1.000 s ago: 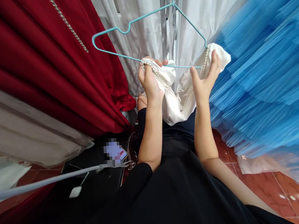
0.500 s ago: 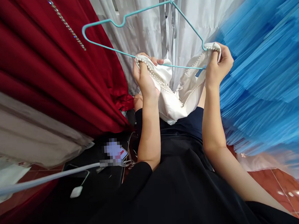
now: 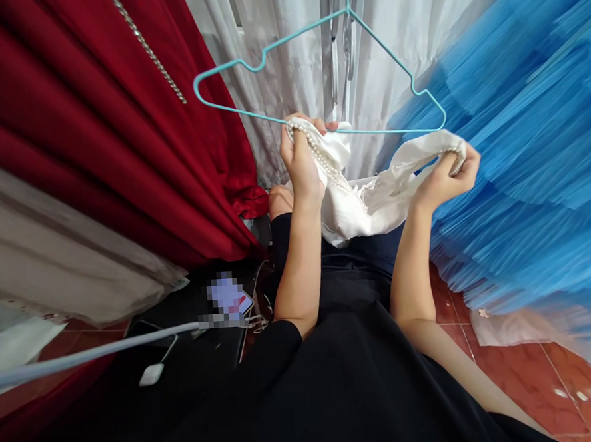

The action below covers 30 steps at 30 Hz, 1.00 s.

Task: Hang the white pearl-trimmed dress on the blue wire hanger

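left hand (image 3: 303, 162): fingers clamped on pearl-edged white garment (image 3: 351, 217) and bottom bar of turquoise hanger (image 3: 390, 131). right hand (image 3: 450, 175): fingers clamped on garment's other end, just below hanger's right corner, near blue tulle (image 3: 537, 173). garment sags between hands, above lap.

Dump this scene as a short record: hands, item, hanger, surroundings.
left hand: left hand grips white garment at its pearl-trimmed edge, beside the hanger's lower bar
right hand: right hand pinches another part of the garment, off to the right of the hanger
hanger: light blue hanger, right end bare; bar partly hidden at left hand
left side: red fabric, phone on a black surface
right side: blue layered fabric
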Each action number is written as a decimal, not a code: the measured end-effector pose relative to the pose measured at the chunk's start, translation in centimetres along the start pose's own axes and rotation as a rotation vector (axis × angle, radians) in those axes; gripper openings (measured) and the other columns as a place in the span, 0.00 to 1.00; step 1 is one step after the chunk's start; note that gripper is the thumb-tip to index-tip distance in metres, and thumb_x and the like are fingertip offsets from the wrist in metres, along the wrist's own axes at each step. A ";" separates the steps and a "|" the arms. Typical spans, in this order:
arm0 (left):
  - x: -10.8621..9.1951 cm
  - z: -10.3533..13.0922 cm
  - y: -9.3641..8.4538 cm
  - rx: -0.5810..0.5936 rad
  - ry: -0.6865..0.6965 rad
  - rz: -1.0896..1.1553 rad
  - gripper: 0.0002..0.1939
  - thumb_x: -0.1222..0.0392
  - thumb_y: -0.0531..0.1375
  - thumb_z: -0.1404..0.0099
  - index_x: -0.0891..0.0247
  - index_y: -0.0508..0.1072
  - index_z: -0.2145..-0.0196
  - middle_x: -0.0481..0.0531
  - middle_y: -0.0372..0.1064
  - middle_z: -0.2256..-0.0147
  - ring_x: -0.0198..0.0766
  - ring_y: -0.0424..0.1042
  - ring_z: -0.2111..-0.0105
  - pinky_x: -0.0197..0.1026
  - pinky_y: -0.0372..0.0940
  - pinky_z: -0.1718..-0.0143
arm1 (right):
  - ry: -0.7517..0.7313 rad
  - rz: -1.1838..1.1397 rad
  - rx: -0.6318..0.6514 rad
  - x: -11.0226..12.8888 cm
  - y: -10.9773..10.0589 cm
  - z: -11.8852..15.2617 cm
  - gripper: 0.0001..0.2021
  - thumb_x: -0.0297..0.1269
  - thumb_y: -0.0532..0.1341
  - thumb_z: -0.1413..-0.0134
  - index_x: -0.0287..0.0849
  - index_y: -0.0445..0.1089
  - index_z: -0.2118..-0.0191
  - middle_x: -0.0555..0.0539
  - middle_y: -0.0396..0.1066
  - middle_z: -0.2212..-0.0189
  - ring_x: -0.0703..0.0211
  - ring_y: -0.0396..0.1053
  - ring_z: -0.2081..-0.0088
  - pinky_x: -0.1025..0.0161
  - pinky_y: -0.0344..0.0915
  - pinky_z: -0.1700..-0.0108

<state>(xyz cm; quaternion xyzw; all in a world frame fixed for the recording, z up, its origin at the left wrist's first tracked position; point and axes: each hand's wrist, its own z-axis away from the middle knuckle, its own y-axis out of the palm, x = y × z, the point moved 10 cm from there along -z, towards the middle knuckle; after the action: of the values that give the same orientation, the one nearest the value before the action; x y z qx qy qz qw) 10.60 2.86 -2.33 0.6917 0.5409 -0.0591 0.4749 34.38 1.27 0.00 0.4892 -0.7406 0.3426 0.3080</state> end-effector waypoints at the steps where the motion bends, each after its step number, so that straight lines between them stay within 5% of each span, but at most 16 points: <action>1: 0.2 0.3 0.4 0.004 -0.017 0.009 0.07 0.60 0.48 0.26 0.57 0.57 0.65 0.47 0.60 0.72 0.39 0.73 0.63 0.46 0.67 0.49 | 0.000 -0.009 0.046 0.4 1.0 0.4 0.15 0.47 0.51 0.31 0.48 0.66 0.46 0.47 0.70 0.58 0.56 0.60 0.44 0.52 0.61 0.41; 5: 0.9 1.1 1.4 0.015 -0.048 0.025 0.07 0.56 0.50 0.27 0.56 0.58 0.64 0.48 0.63 0.70 0.42 0.74 0.58 0.48 0.65 0.47 | -0.027 -0.039 0.190 2.3 5.2 1.6 0.14 0.46 0.55 0.33 0.54 0.66 0.46 0.49 0.70 0.55 0.55 0.56 0.40 0.49 0.56 0.35; 9: 1.3 1.2 1.4 0.021 -0.068 -0.029 0.08 0.52 0.50 0.27 0.56 0.58 0.64 0.50 0.66 0.67 0.42 0.73 0.54 0.46 0.66 0.48 | -0.207 -0.038 -0.012 3.8 6.4 2.1 0.13 0.32 0.52 0.34 0.52 0.68 0.50 0.52 0.66 0.48 0.61 0.58 0.41 0.57 0.56 0.33; 14: 1.2 1.4 0.6 0.049 -0.071 -0.030 0.04 0.58 0.50 0.28 0.56 0.61 0.63 0.51 0.70 0.65 0.41 0.75 0.56 0.44 0.67 0.48 | -0.272 0.027 0.024 1.9 8.6 1.3 0.12 0.32 0.49 0.35 0.46 0.70 0.58 0.48 0.68 0.59 0.56 0.66 0.50 0.52 0.64 0.42; 18: 0.2 1.6 -0.5 0.112 -0.019 -0.140 0.06 0.58 0.56 0.31 0.60 0.71 0.60 0.54 0.74 0.59 0.43 0.74 0.52 0.44 0.66 0.46 | -0.272 0.046 0.049 0.8 7.9 0.8 0.11 0.38 0.50 0.35 0.48 0.69 0.58 0.50 0.69 0.59 0.56 0.65 0.51 0.53 0.64 0.43; 22: -1.6 0.7 -3.6 0.084 0.125 -0.352 0.07 0.62 0.61 0.36 0.63 0.77 0.62 0.53 0.75 0.58 0.43 0.73 0.52 0.40 0.65 0.47 | -0.293 0.023 0.002 0.6 6.5 0.4 0.12 0.38 0.52 0.38 0.51 0.67 0.52 0.51 0.70 0.58 0.56 0.66 0.54 0.53 0.66 0.46; 27: -4.2 -2.0 -9.6 -0.102 0.243 -0.533 0.04 0.67 0.61 0.36 0.62 0.74 0.64 0.47 0.72 0.66 0.40 0.74 0.59 0.42 0.66 0.53 | -0.383 0.058 0.014 0.9 6.3 0.4 0.08 0.32 0.52 0.41 0.44 0.68 0.62 0.49 0.68 0.62 0.57 0.67 0.56 0.52 0.66 0.46; 30: -6.7 -4.3 -11.7 -0.179 0.302 -0.636 0.11 0.77 0.59 0.36 0.62 0.71 0.67 0.44 0.68 0.68 0.38 0.72 0.61 0.46 0.65 0.53 | -0.402 0.040 0.022 1.3 5.9 0.3 0.08 0.30 0.53 0.42 0.44 0.68 0.62 0.50 0.68 0.63 0.59 0.68 0.57 0.54 0.67 0.46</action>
<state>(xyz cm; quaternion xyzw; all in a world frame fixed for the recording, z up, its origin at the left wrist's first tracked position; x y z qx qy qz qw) -3.41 0.90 -2.93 0.4456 0.7960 -0.0537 0.4062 28.42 2.02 -0.38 0.5363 -0.7930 0.2520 0.1417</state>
